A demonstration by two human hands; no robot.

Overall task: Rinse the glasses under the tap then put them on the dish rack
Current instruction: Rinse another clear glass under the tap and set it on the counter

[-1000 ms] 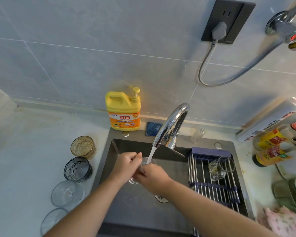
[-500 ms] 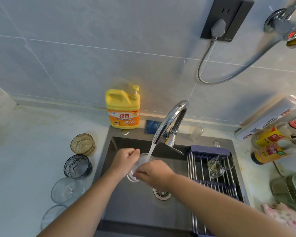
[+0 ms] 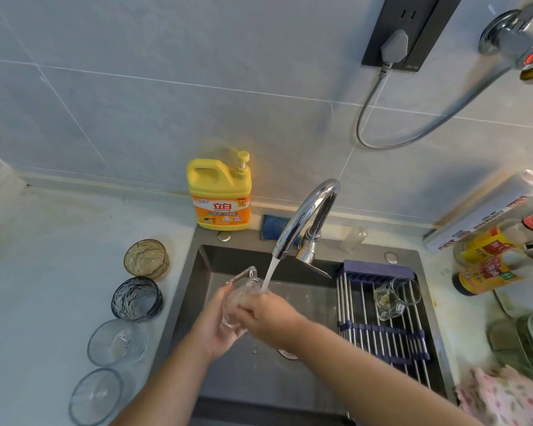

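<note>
The left hand [image 3: 216, 327] and right hand [image 3: 271, 318] clasp the wet glass [image 3: 236, 304]; probably slippery and fragile, best gripped round its body.

We see a yellow soap jug [image 3: 220, 192] with an orange label, and a chrome tap [image 3: 308, 213] over a dark grey sink [image 3: 259, 379]. The glass [image 3: 240, 295] under the water is clear. On the pale counter [image 3: 43, 272] we find an amber glass [image 3: 146, 259] and a smoky blue glass [image 3: 137, 298], both with wavy ridges. The rack [image 3: 382, 330] has navy bars, and the cloth [image 3: 505, 398] is pink and flowered.
</note>
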